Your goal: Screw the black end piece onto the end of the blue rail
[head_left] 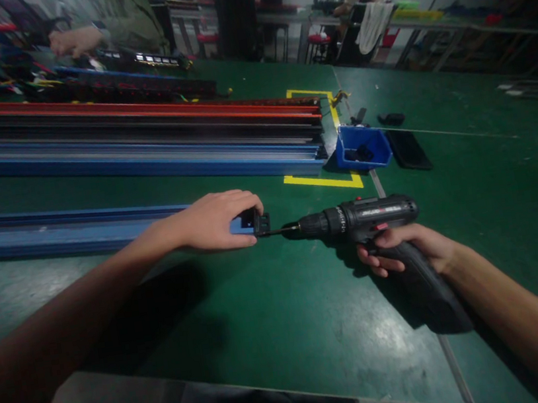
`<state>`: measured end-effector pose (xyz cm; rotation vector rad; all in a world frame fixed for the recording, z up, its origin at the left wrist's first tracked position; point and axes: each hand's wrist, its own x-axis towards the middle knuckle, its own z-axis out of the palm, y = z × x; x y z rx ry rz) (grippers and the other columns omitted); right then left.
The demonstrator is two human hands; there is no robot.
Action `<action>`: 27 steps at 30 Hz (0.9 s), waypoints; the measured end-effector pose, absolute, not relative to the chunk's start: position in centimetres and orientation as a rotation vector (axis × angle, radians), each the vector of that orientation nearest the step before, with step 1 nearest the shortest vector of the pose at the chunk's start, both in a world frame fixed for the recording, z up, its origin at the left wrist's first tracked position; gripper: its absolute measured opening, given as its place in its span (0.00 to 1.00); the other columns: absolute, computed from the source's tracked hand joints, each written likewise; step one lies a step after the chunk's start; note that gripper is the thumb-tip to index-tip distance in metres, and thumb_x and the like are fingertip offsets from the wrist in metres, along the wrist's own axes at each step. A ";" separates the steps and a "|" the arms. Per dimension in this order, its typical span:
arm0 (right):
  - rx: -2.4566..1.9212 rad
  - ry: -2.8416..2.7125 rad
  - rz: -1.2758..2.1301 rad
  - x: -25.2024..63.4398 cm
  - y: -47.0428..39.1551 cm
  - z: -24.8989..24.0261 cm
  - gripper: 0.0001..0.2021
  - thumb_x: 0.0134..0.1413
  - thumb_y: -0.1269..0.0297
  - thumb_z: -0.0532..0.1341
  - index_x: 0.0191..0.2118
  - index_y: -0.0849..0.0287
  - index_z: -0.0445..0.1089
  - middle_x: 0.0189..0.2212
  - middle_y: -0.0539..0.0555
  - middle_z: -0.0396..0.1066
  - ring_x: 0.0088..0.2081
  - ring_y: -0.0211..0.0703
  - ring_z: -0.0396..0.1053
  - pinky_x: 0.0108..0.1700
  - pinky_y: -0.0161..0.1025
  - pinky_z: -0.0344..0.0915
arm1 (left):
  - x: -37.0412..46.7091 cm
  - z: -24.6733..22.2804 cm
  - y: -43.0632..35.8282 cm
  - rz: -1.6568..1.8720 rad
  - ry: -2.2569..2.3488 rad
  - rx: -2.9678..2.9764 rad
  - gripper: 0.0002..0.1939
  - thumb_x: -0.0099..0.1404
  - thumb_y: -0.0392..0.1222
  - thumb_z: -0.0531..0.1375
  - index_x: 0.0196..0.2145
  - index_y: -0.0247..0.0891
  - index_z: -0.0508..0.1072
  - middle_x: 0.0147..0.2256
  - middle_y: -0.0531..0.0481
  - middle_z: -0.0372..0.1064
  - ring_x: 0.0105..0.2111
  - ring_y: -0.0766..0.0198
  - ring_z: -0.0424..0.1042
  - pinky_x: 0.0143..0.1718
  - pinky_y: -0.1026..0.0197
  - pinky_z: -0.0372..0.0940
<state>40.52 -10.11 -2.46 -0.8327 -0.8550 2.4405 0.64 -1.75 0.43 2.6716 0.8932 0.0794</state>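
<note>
My left hand [219,220] is closed around the right end of a long blue metal profile [78,231] lying on the table. A small black end cap [262,223] sits at that end, beside my fingertips. In my right hand [405,246] is a black cordless drill [375,213], its fingers wrapped round the handle near the trigger. The drill lies level and points left. Its thin bit [283,230] reaches the face of the end cap; whether a screw is at the tip is too small to tell.
Behind lie several blue, black and orange profiles [144,165] side by side. A blue bin [364,148] with black parts stands at their right ends, beside a black tray [408,148]. Yellow tape [324,182] marks the green table [284,306]. Across it, a co-worker's hand [76,42] is over cables.
</note>
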 end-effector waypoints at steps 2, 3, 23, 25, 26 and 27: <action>-0.823 -0.861 2.454 40.5 -10.1 -2.4 0.12 0.61 0.68 0.65 0.45 0.73 0.79 0.35 0.59 0.77 0.24 0.30 0.68 0.39 0.33 0.75 | 0.6 0.4 -1.7 0.081 0.891 2.678 0.22 0.66 0.55 0.63 0.52 0.42 0.71 0.50 0.46 0.72 0.49 0.54 0.72 0.49 0.56 0.63; -0.816 -0.866 2.458 40.5 -10.0 -2.4 0.12 0.61 0.68 0.65 0.45 0.73 0.79 0.34 0.58 0.77 0.24 0.30 0.68 0.39 0.33 0.75 | 0.6 0.4 -1.7 0.083 0.890 2.682 0.22 0.66 0.55 0.62 0.53 0.42 0.71 0.50 0.46 0.73 0.49 0.54 0.72 0.49 0.56 0.63; -0.852 -0.852 2.446 40.4 -9.9 -2.2 0.13 0.59 0.68 0.64 0.44 0.74 0.80 0.30 0.56 0.74 0.24 0.31 0.67 0.41 0.35 0.75 | 0.6 0.3 -1.7 0.076 0.898 2.689 0.22 0.66 0.56 0.63 0.53 0.43 0.70 0.50 0.47 0.72 0.49 0.54 0.72 0.50 0.56 0.64; -0.857 -0.849 2.444 40.4 -9.9 -2.2 0.13 0.59 0.68 0.64 0.44 0.73 0.80 0.30 0.56 0.74 0.23 0.31 0.67 0.41 0.36 0.75 | 0.6 0.3 -1.7 0.073 0.900 2.690 0.22 0.66 0.56 0.62 0.53 0.43 0.70 0.50 0.47 0.72 0.49 0.54 0.72 0.50 0.56 0.64; -0.861 -0.847 2.444 40.4 -9.9 -2.2 0.13 0.59 0.68 0.64 0.44 0.73 0.80 0.30 0.56 0.74 0.23 0.31 0.67 0.41 0.36 0.75 | 0.6 0.3 -1.7 0.072 0.900 2.690 0.22 0.67 0.56 0.62 0.53 0.43 0.70 0.50 0.47 0.72 0.49 0.54 0.72 0.50 0.56 0.64; -0.867 -0.841 2.444 40.4 -9.9 -2.1 0.13 0.59 0.68 0.65 0.44 0.73 0.79 0.30 0.56 0.74 0.23 0.32 0.67 0.41 0.36 0.75 | 0.6 0.3 -1.7 0.071 0.900 2.689 0.22 0.67 0.56 0.62 0.53 0.43 0.70 0.50 0.47 0.72 0.49 0.54 0.72 0.50 0.56 0.64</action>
